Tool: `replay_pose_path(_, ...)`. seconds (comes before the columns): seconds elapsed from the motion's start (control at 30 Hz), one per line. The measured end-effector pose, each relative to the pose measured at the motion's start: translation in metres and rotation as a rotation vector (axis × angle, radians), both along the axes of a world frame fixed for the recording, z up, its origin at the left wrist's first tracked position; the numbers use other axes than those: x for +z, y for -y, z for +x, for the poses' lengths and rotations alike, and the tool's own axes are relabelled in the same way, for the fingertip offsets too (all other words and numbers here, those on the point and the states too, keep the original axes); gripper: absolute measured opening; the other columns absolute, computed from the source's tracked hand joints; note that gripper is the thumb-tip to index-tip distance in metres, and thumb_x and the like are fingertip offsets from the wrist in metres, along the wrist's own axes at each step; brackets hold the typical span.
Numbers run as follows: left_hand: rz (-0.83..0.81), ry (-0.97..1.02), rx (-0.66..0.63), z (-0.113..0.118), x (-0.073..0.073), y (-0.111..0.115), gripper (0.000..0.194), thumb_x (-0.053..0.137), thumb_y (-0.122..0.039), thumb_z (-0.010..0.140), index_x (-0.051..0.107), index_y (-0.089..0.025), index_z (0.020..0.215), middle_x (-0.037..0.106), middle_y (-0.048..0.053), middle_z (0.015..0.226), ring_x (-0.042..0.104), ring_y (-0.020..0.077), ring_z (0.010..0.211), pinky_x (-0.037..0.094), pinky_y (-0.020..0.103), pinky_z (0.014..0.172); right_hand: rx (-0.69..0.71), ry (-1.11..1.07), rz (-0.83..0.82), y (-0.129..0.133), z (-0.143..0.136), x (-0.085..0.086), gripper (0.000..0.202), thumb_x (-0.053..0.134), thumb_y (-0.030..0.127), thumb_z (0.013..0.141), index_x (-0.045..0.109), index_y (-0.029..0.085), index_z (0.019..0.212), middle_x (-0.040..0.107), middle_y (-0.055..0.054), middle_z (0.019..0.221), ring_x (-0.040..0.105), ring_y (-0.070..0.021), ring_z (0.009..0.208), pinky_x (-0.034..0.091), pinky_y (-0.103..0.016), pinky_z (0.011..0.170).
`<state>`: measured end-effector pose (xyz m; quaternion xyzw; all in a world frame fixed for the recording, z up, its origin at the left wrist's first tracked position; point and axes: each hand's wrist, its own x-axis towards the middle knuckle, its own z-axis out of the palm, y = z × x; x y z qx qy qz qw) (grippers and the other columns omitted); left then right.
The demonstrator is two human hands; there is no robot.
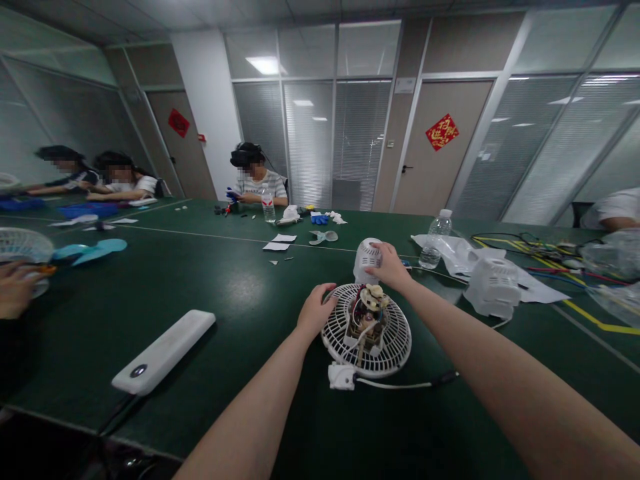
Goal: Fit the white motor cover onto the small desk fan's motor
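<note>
A round white fan grille [397, 343] lies on the green table, with an exposed motor and wires [370, 317] on top of it. My left hand [316, 310] rests at the grille's upper left rim, fingers apart. Just behind the grille, my right hand [389, 267] grips a white vented housing [367, 257] from its right side. A small white block [341, 377] sits at the grille's front edge, and a white cable [395, 385] runs right from it under my right forearm.
A long white device [165, 353] lies at the left. Behind my right forearm are a clear bottle [436, 240], another white housing [494, 287] and cables. At the far left, a person's hand [14, 290] is beside a grille [25, 245] and blue fan blades [95, 250].
</note>
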<state>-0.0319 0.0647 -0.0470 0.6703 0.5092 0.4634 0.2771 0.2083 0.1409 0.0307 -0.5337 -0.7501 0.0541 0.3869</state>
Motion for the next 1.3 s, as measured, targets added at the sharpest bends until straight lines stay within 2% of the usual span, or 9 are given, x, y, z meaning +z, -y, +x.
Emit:
replay_pose_path(0.33,0.021,-0.021,-0.028,-0.001,0.002,0.000,0.029,0.056,-0.023,0.083,0.066,-0.027,0.110,0.059,0.003,0.115,0.059,0.0195,0.106,0.047,0.033,0.095,-0.002,-0.040,0.016,-0.004,-0.007,0.024,0.071,0.077,0.032,0.061,0.048,0.022,0.125,0.047,-0.009,0.125,0.043,-0.0272,0.125,0.033,-0.045,0.110)
replay_pose_path(0.47,0.003,-0.016,-0.024,-0.001,0.005,0.002,0.029,0.056,-0.023,0.083,0.066,-0.028,0.109,0.059,0.003,0.115,0.059,0.0193,0.106,0.046,0.033,0.096,-0.052,-0.106,0.091,0.008,-0.007,0.028,0.071,0.074,0.032,0.065,0.044,0.024,0.129,0.040,-0.010,0.134,0.034,-0.0283,0.133,0.029,-0.048,0.112)
replay_pose_path(0.53,0.000,0.001,-0.027,-0.001,0.007,0.004,0.029,0.055,-0.022,0.083,0.067,-0.027,0.109,0.058,0.003,0.114,0.059,0.0191,0.106,0.046,0.034,0.097,-0.091,-0.186,0.148,0.023,-0.005,0.031,0.072,0.069,0.036,0.071,0.037,0.024,0.134,0.034,-0.012,0.139,0.031,-0.0304,0.134,0.032,-0.051,0.110)
replay_pose_path(0.6,0.002,0.020,-0.028,-0.001,0.009,0.006,0.030,0.054,-0.021,0.083,0.067,-0.027,0.110,0.058,0.003,0.114,0.059,0.0190,0.105,0.045,0.034,0.097,-0.090,-0.345,0.207,0.045,-0.003,0.034,0.073,0.065,0.040,0.076,0.030,0.025,0.138,0.032,-0.014,0.143,0.039,-0.0317,0.129,0.041,-0.052,0.102)
replay_pose_path(0.7,-0.005,0.024,-0.020,0.001,0.010,0.008,0.030,0.054,-0.022,0.083,0.066,-0.027,0.110,0.057,0.004,0.114,0.059,0.0193,0.103,0.046,0.035,0.096,-0.013,-0.591,0.296,0.090,0.000,0.038,0.074,0.063,0.044,0.079,0.023,0.029,0.139,0.034,-0.012,0.143,0.054,-0.0294,0.115,0.050,-0.050,0.093)
replay_pose_path(0.77,-0.014,0.023,0.007,0.004,0.010,0.009,0.029,0.055,-0.022,0.083,0.066,-0.026,0.110,0.056,0.005,0.114,0.059,0.0197,0.103,0.046,0.035,0.095,0.048,-0.632,0.344,0.124,0.001,0.039,0.072,0.062,0.044,0.081,0.022,0.030,0.139,0.034,-0.012,0.143,0.054,-0.0292,0.116,0.048,-0.051,0.096)
replay_pose_path(0.87,-0.014,0.021,0.053,0.010,0.009,0.012,0.029,0.054,-0.023,0.084,0.066,-0.027,0.110,0.056,0.004,0.112,0.059,0.0200,0.103,0.046,0.035,0.096,0.119,-0.543,0.328,0.166,0.004,0.032,0.073,0.063,0.045,0.080,0.025,0.031,0.141,0.032,-0.011,0.146,0.047,-0.0319,0.124,0.044,-0.054,0.102)
replay_pose_path(0.97,-0.004,0.001,0.075,0.015,0.007,0.013,0.029,0.053,-0.023,0.085,0.066,-0.027,0.110,0.055,0.004,0.112,0.058,0.0203,0.105,0.044,0.036,0.098,0.090,-0.373,0.277,0.188,0.007,0.017,0.079,0.068,0.045,0.077,0.026,0.034,0.143,0.031,-0.009,0.148,0.042,-0.0347,0.129,0.043,-0.056,0.102)
replay_pose_path(1.3,0.051,-0.184,0.141,0.015,0.015,0.020,0.034,0.053,-0.030,0.087,0.059,-0.024,0.119,0.056,0.006,0.123,0.058,0.0232,0.107,0.044,0.038,0.097,-0.003,-0.144,0.169,0.190,0.008,-0.012,0.083,0.064,0.040,0.082,0.014,0.037,0.148,0.021,-0.004,0.153,0.028,-0.0352,0.138,0.042,-0.056,0.105)
